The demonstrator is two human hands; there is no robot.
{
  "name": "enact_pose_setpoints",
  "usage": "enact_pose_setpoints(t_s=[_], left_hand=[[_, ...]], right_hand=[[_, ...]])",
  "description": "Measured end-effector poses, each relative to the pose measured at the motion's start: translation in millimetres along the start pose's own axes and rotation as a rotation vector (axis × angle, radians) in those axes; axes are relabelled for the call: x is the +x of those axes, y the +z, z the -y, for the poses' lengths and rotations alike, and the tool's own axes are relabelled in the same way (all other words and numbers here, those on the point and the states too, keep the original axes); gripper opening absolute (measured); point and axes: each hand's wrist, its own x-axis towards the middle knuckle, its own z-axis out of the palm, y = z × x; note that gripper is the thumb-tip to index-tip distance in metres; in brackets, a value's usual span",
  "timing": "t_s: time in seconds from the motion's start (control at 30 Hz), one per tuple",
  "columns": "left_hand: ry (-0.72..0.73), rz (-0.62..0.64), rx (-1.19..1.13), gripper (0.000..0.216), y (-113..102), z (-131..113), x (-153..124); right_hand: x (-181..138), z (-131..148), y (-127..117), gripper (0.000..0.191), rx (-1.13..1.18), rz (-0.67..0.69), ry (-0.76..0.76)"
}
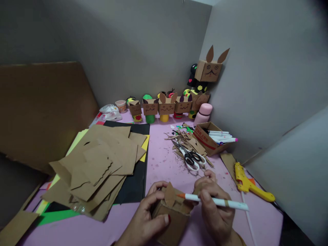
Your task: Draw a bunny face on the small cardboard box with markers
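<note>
My left hand [147,215] is closed round a small brown cardboard box [171,220] with a paper ear [169,194] sticking up, near the table's front edge. Thumb and fingers wrap its left side. My right hand [214,206] touches the box's right side and grips a white marker pen [217,202] with an orange tip. The pen lies almost level, its tip pointing left over the box top.
A pile of cut cardboard sheets [99,167] lies on coloured paper to the left. Scissors [191,159] rest among scraps, next to a box of markers [211,138]. A yellow glue gun [249,184] lies at right. Cardboard box figures [166,106] line the back wall.
</note>
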Motion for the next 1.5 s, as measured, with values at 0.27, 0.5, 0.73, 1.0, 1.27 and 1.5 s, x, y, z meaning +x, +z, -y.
enact_pose_setpoints(t_s=[0.27,0.5,0.73,1.0,1.27,1.5], left_hand=[[0.035,-0.010,0.008,0.031,-1.3,3.8,1.6],[0.042,-0.012,-0.028,0.029,-0.5,6.0,-0.1],[0.045,-0.015,-0.015,0.028,-1.0,5.7,1.3],[0.065,-0.031,-0.005,0.028,0.2,4.8,0.5],[0.017,-0.022,0.002,0.029,-1.0,3.2,1.1],[0.002,-0.004,-0.008,0.031,0.2,-2.1,1.4]], right_hand=[[1.6,3.7,-1.7,0.026,-0.031,0.079,-0.009],[2.7,4.2,-2.5,0.024,-0.062,0.098,-0.008],[3.7,5.4,-2.5,0.024,-0.051,0.091,-0.008],[1.9,4.2,-1.4,0.024,-0.052,0.095,0.003],[1.9,2.5,-0.3,0.024,-0.076,0.078,0.009],[1.9,0.1,1.8,0.024,-0.065,-0.021,0.036]])
